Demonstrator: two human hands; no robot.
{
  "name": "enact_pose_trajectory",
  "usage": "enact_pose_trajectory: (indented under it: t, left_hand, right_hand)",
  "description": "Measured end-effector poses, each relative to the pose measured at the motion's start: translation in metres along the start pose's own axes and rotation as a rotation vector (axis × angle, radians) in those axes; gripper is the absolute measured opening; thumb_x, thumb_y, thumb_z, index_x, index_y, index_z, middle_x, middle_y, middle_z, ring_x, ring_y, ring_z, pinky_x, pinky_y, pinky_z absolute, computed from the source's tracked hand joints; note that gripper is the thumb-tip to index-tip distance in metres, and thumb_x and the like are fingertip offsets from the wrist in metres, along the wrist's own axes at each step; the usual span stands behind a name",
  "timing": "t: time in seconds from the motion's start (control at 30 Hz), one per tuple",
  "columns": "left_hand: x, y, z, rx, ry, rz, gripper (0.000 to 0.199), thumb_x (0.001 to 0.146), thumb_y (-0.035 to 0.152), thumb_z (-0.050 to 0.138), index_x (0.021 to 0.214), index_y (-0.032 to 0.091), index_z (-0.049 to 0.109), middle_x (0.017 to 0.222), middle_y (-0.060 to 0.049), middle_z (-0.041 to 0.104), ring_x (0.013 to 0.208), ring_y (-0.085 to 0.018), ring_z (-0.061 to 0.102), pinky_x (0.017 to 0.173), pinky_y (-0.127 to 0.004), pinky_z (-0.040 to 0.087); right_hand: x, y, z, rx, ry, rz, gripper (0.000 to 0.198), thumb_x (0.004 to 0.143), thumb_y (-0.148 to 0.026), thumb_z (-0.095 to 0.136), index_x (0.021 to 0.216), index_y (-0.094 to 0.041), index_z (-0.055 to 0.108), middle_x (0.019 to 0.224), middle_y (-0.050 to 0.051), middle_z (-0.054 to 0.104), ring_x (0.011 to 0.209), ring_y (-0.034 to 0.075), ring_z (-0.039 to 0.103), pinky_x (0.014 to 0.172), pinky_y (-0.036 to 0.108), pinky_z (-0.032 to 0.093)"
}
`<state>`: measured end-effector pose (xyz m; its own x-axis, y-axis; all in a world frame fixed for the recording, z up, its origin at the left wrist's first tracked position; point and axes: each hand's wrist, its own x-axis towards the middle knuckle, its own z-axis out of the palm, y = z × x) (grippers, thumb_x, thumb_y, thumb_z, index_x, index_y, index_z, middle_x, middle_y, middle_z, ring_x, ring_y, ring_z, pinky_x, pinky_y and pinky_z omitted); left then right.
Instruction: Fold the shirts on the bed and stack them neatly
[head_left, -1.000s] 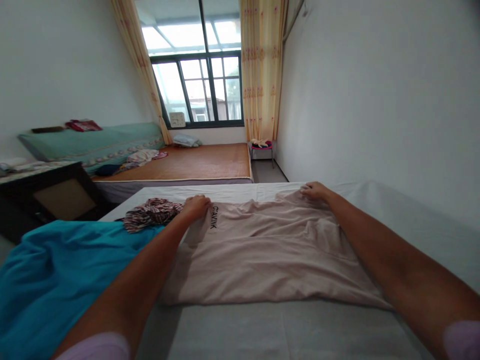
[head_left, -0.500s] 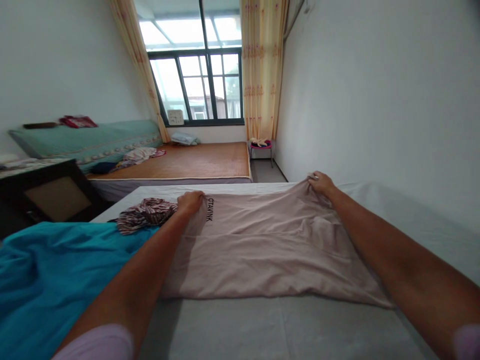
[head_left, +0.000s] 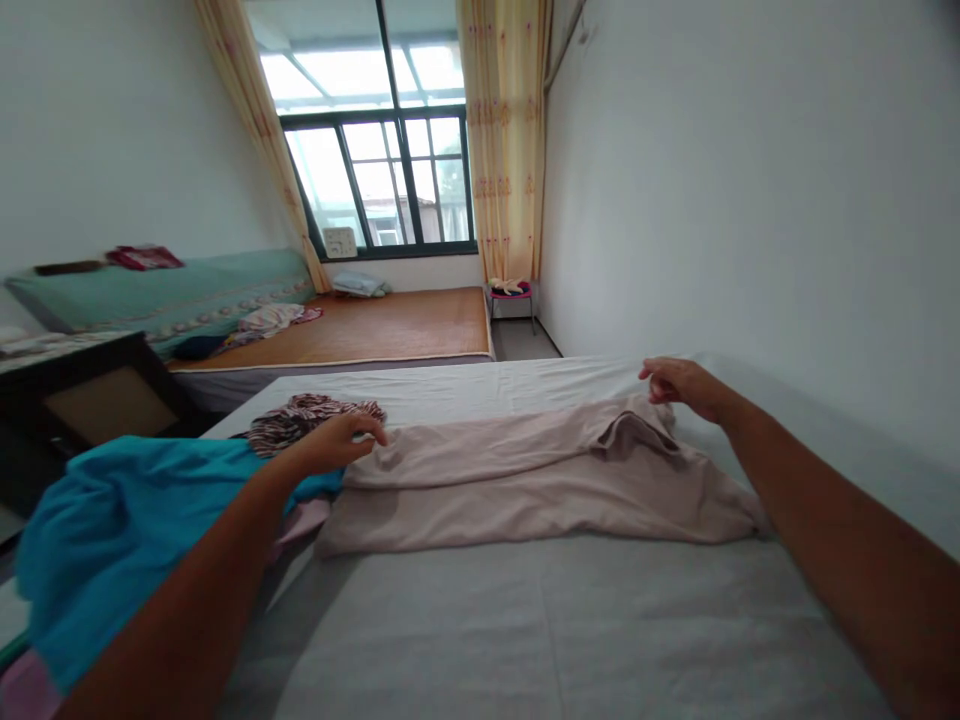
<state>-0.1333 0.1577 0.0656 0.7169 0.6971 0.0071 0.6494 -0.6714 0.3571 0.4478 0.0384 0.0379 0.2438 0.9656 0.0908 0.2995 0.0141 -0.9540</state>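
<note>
A beige-pink T-shirt (head_left: 487, 500) lies folded lengthwise on the white bed sheet (head_left: 450, 630), its upper part turned down over the lower. What looks like a sleeve opening gapes near its right end. My left hand (head_left: 341, 442) is by the shirt's far left corner, thumb and fingers apart, with nothing held. Just beyond the far right corner hovers my right hand (head_left: 686, 388), loosely bent fingers empty. Left of the shirt, a bright blue cloth (head_left: 165, 510) is heaped beside a striped brown-and-white cloth (head_left: 307, 420).
A white wall (head_left: 750, 200) runs along the right side. Past the sheet's far edge stands another bed with a brown mat (head_left: 405, 325), below a window. A dark cabinet (head_left: 112, 400) is at the left, and a small stool (head_left: 511, 292) sits by the curtain.
Both hands have let go of the T-shirt's far edge, which now lies folded down toward me. The lettering is out of sight. My left hand moved left, my right hand right.
</note>
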Motion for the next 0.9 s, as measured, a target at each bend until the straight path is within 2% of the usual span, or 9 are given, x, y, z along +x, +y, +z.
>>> enact_pose_trajectory:
  t: [0.13, 0.2, 0.33, 0.4, 0.47, 0.6, 0.77, 0.83, 0.9]
  left_hand:
    - [0.007, 0.012, 0.025, 0.051, 0.188, -0.09, 0.032, 0.079, 0.029, 0.044, 0.091, 0.018, 0.071, 0.093, -0.005, 0.071, 0.091, -0.021, 0.063, 0.089, -0.031, 0.046]
    - [0.012, 0.019, 0.049, 0.07, 0.171, -0.041, 0.037, 0.085, 0.034, 0.041, 0.102, 0.018, 0.07, 0.106, -0.007, 0.07, 0.1, -0.022, 0.062, 0.094, -0.032, 0.045]
    - [0.015, 0.02, 0.092, 0.154, 0.096, -0.033, 0.052, 0.09, 0.048, 0.039, 0.131, 0.021, 0.056, 0.138, -0.009, 0.052, 0.127, -0.026, 0.046, 0.108, -0.04, 0.033]
    - [0.014, 0.014, 0.103, 0.202, 0.08, -0.084, 0.057, 0.091, 0.052, 0.037, 0.138, 0.023, 0.047, 0.147, -0.007, 0.042, 0.135, -0.027, 0.037, 0.111, -0.045, 0.028]
    - [0.015, 0.005, 0.107, 0.232, 0.088, -0.116, 0.057, 0.093, 0.053, 0.031, 0.142, 0.025, 0.042, 0.15, -0.005, 0.037, 0.139, -0.026, 0.031, 0.112, -0.047, 0.024]
    - [0.019, -0.013, 0.108, 0.256, 0.108, -0.092, 0.055, 0.094, 0.053, 0.027, 0.142, 0.028, 0.041, 0.151, -0.003, 0.036, 0.139, -0.023, 0.03, 0.113, -0.045, 0.023]
    - [0.021, -0.026, 0.107, 0.292, 0.178, -0.102, 0.05, 0.095, 0.048, 0.029, 0.139, 0.03, 0.046, 0.147, -0.003, 0.042, 0.135, -0.023, 0.037, 0.112, -0.045, 0.025]
    - [0.02, -0.025, 0.105, 0.305, 0.219, -0.125, 0.048, 0.094, 0.044, 0.032, 0.135, 0.028, 0.051, 0.144, -0.005, 0.046, 0.132, -0.023, 0.041, 0.111, -0.045, 0.026]
    - [0.018, -0.018, 0.101, 0.303, 0.262, -0.121, 0.045, 0.093, 0.042, 0.035, 0.128, 0.025, 0.058, 0.138, -0.006, 0.053, 0.128, -0.024, 0.046, 0.11, -0.044, 0.029]
  right_hand:
    - [-0.019, -0.024, 0.02, -0.259, 0.012, -0.101, 0.042, 0.079, -0.059, 0.058, 0.08, -0.017, 0.063, 0.064, 0.002, 0.06, 0.063, 0.016, 0.058, 0.063, 0.03, 0.052]
    - [-0.031, -0.026, 0.031, -0.44, -0.071, -0.163, 0.042, 0.079, -0.058, 0.057, 0.084, -0.018, 0.066, 0.076, 0.005, 0.066, 0.073, 0.019, 0.062, 0.069, 0.032, 0.052]
    - [-0.051, -0.007, 0.045, -0.714, -0.33, -0.336, 0.054, 0.065, -0.044, 0.073, 0.114, -0.022, 0.065, 0.116, 0.008, 0.066, 0.106, 0.028, 0.059, 0.092, 0.038, 0.046]
    - [-0.054, 0.004, 0.047, -0.77, -0.35, -0.414, 0.05, 0.068, -0.032, 0.067, 0.117, -0.022, 0.065, 0.12, 0.008, 0.064, 0.111, 0.028, 0.057, 0.098, 0.039, 0.042]
    - [-0.052, 0.008, 0.045, -0.771, -0.272, -0.445, 0.043, 0.071, -0.021, 0.055, 0.112, -0.022, 0.069, 0.115, 0.007, 0.067, 0.108, 0.025, 0.059, 0.097, 0.038, 0.042]
    - [-0.056, -0.011, 0.033, -0.646, -0.166, -0.367, 0.04, 0.074, -0.018, 0.047, 0.105, -0.02, 0.071, 0.105, 0.005, 0.071, 0.097, 0.022, 0.063, 0.086, 0.032, 0.047]
    - [-0.073, -0.033, 0.016, -0.529, -0.608, -0.103, 0.034, 0.078, -0.04, 0.06, 0.103, -0.02, 0.072, 0.092, 0.004, 0.072, 0.081, 0.02, 0.065, 0.069, 0.027, 0.05]
    - [-0.07, -0.028, 0.008, -0.48, -0.475, -0.032, 0.038, 0.079, -0.049, 0.059, 0.099, -0.02, 0.072, 0.089, 0.005, 0.072, 0.076, 0.019, 0.065, 0.062, 0.026, 0.049]
    - [-0.062, -0.015, -0.002, -0.513, -0.147, -0.058, 0.037, 0.082, -0.051, 0.054, 0.094, -0.021, 0.071, 0.088, 0.005, 0.072, 0.075, 0.019, 0.065, 0.061, 0.027, 0.048]
